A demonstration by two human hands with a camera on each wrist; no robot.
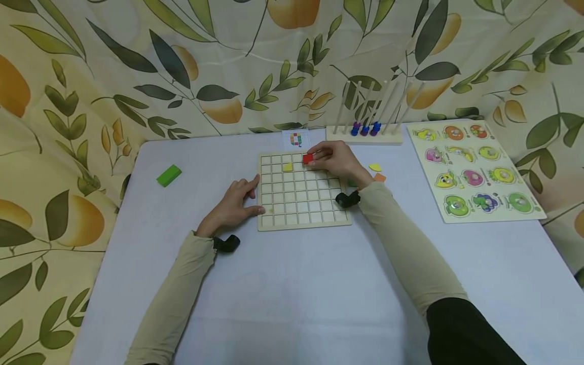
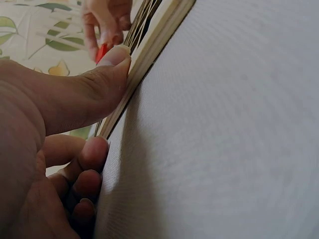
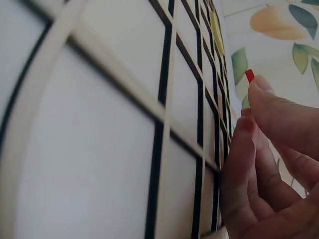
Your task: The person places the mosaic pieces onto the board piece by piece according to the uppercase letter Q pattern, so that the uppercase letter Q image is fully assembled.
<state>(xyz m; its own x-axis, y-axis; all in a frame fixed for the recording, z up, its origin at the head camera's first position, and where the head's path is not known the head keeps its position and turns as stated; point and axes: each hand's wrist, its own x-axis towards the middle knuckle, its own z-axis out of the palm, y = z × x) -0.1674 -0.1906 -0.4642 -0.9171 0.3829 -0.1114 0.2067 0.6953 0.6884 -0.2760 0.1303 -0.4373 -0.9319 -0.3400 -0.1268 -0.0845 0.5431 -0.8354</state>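
A wooden grid board [image 1: 304, 226] with white square cells lies in the middle of the table. My right hand [image 1: 336, 159] pinches a small red square tile [image 1: 307, 158] between thumb and fingers over the board's top row. In the right wrist view just a corner of the red tile [image 3: 249, 75] shows past the thumb. My left hand [image 1: 232, 205] touches the board's left edge, thumb and forefinger spread apart; the left wrist view has its thumb [image 2: 94, 92] against the wooden rim. One yellow tile [image 1: 287, 167] sits in a second-row cell.
Behind the board is a small card [image 1: 295, 139] with a coloured pattern. Yellow [image 1: 375, 167] and orange [image 1: 379, 177] pieces lie right of it, with a green one partly hidden. A green block [image 1: 169, 175] lies left. Further right stand a peg rack [image 1: 365, 136] and a fruit puzzle board [image 1: 495, 215].
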